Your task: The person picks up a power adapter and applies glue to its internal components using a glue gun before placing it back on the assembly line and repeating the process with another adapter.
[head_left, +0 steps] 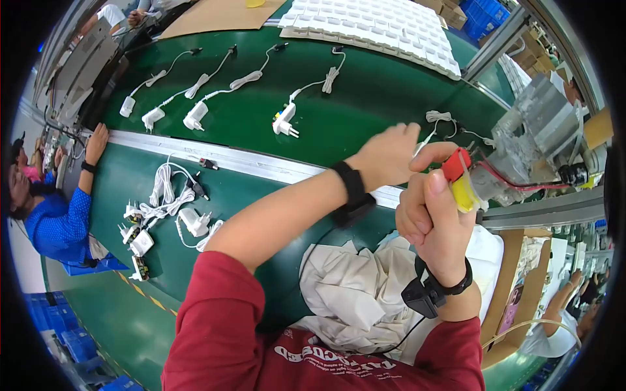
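The red-and-yellow rectangular block (459, 174) is at the right of the frame, gripped between thumb and forefinger of the right hand (435, 215). The left hand (385, 155) is near it; its grasp cannot be determined. A grey, tape-wrapped machine head (531, 127) adjoins the block, upper right. White plug adapters (194, 222) lie on the dark-green bench (119, 176), left.

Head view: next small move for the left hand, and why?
Probably pinch the white cable with the left hand: the cable runs close by it, and the right hand is at the red-and-yellow piece. Whether left hand and cable already touch is unclear.
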Demonstrator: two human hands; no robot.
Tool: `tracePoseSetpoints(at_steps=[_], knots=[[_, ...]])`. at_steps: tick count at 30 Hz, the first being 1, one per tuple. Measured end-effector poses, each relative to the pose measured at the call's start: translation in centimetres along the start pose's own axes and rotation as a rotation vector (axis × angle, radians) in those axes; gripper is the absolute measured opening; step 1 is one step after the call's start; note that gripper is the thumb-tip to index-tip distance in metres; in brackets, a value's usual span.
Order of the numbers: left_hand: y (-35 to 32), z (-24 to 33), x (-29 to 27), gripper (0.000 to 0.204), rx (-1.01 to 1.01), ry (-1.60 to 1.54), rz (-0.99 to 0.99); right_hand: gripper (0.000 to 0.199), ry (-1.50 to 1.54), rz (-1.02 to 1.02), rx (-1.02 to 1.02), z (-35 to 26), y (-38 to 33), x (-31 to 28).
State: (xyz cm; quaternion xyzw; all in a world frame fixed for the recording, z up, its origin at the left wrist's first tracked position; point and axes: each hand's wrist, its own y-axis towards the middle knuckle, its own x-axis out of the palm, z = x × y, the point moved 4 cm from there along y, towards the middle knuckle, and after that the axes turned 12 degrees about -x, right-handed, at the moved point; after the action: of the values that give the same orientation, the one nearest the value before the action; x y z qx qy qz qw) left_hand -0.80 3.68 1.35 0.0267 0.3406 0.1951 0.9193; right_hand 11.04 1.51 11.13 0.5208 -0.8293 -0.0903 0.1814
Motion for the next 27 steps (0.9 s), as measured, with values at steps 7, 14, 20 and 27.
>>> tracePoseSetpoints(at_steps=[7, 14, 20, 27], knots=[[-6.6, -5.3, -12.6, 0.041, -0.056, 0.981, 0.635, 0.025, -0.007, 0.024, -0.007, 0.8, -0.5, 1.3], [-8.6, -6.6, -12.7, 0.048, -0.643, 0.794, 0.174, 0.022, 0.058, 0.048, -0.005, 0.9, -1.0, 1.8], [-12.6, -3.8, -6.1, 0.036, -0.669, -1.046, -0.027, 0.019, 0.084, 0.115, 0.033, 0.8, -0.6, 1.1], [-16.6, -0.5, 2.5, 0.036, -0.734, -1.34, -0.278, 0.03, -0.189, 0.209, -0.046, 0.1, 0.7, 1.4]])
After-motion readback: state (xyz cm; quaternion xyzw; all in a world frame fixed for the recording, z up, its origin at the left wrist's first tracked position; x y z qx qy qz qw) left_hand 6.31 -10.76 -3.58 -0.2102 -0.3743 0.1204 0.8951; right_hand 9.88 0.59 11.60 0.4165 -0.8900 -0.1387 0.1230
